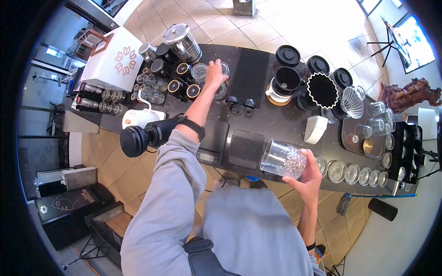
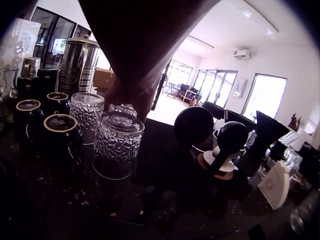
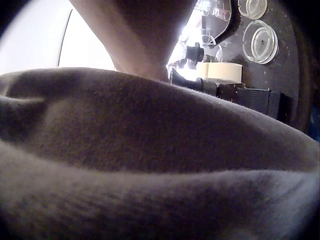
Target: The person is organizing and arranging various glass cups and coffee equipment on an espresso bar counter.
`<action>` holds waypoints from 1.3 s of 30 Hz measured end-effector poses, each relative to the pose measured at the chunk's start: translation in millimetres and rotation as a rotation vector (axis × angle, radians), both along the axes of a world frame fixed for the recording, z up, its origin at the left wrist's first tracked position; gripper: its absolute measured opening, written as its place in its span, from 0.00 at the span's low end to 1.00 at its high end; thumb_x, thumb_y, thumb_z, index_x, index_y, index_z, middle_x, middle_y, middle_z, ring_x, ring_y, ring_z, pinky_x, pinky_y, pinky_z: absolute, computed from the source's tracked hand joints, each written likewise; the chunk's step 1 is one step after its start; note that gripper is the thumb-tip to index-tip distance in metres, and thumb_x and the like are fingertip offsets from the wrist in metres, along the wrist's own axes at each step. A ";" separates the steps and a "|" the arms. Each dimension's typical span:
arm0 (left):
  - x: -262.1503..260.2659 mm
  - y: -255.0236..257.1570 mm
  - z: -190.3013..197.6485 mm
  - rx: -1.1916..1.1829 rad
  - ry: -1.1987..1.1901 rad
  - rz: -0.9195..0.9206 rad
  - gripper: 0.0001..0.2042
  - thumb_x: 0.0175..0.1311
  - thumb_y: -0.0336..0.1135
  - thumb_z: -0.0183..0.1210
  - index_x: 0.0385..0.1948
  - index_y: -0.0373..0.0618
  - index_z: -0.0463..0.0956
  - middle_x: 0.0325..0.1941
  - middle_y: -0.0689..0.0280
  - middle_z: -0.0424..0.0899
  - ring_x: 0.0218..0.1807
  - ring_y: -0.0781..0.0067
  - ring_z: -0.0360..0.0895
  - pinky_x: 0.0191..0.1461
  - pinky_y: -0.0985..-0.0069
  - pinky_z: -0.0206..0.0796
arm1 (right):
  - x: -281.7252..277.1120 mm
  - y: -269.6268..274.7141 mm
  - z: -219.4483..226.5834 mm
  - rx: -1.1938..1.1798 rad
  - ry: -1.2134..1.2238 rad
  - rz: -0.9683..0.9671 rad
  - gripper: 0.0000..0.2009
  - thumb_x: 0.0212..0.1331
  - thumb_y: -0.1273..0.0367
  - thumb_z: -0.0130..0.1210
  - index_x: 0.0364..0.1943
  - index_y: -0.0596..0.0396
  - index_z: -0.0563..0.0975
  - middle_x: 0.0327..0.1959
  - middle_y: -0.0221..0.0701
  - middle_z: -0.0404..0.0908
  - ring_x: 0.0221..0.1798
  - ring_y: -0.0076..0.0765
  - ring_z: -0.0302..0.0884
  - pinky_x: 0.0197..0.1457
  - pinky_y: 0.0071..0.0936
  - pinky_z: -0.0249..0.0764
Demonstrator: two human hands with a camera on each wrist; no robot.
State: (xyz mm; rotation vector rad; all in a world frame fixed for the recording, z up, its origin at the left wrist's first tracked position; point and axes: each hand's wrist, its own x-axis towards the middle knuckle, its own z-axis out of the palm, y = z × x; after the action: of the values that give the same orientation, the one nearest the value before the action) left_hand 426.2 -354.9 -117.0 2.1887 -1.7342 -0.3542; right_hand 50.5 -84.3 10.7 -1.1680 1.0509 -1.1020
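My right hand [image 1: 311, 179] holds a clear textured drinking glass [image 1: 282, 158] by its patterned end, thumb and fingers on opposite sides, tilted over the near edge of the counter. My left hand [image 1: 216, 75] reaches across to the upside-down glasses and grips another textured glass [image 1: 225, 69] from above. In the left wrist view, that hand [image 2: 132, 95] comes down behind a nearer upturned glass [image 2: 118, 145], partly hiding the glass it holds. One more textured glass [image 1: 199, 71] stands left of it. A sleeve [image 3: 160, 125] fills most of the right wrist view, hiding the right hand.
Black cups [image 1: 177, 87] and a steel French press [image 1: 183, 43] stand left of the glasses. A ribbed black mat [image 1: 249, 73] lies to their right. Nearer me are a scale [image 1: 214, 142], a white kettle [image 1: 136, 118] and glass lids [image 1: 337, 171]. Coffee drippers [image 1: 286, 81] stand at right.
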 end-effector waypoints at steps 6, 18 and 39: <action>-2.8 1.6 -1.3 0.031 -0.017 0.013 0.43 0.45 0.37 0.76 0.66 0.38 0.62 0.61 0.45 0.68 0.64 0.42 0.67 0.65 0.57 0.67 | -0.2 -3.3 -1.4 0.007 -0.025 0.009 0.43 0.38 0.77 0.77 0.64 0.66 0.66 0.63 0.38 0.68 0.65 0.36 0.70 0.70 0.34 0.67; -14.3 22.0 11.5 -0.154 -0.235 -0.108 0.30 0.51 0.35 0.69 0.60 0.46 0.73 0.55 0.54 0.73 0.59 0.52 0.70 0.58 0.57 0.68 | 2.5 -31.7 24.7 -0.088 0.034 0.059 0.43 0.36 0.78 0.77 0.63 0.68 0.67 0.63 0.38 0.68 0.66 0.36 0.69 0.71 0.35 0.65; -12.2 66.4 -2.9 -0.314 -0.010 0.113 0.25 0.63 0.45 0.57 0.62 0.48 0.74 0.71 0.33 0.58 0.74 0.33 0.53 0.77 0.50 0.46 | 177.5 -286.3 82.3 -0.505 0.593 0.220 0.41 0.40 0.56 0.76 0.64 0.50 0.73 0.43 0.39 0.80 0.45 0.36 0.81 0.52 0.32 0.75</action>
State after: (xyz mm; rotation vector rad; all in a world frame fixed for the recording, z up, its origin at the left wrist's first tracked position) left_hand 414.1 -288.6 -119.8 2.0492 -1.5422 -0.0391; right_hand 228.0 -370.6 93.0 -2.0509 1.0723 -0.8837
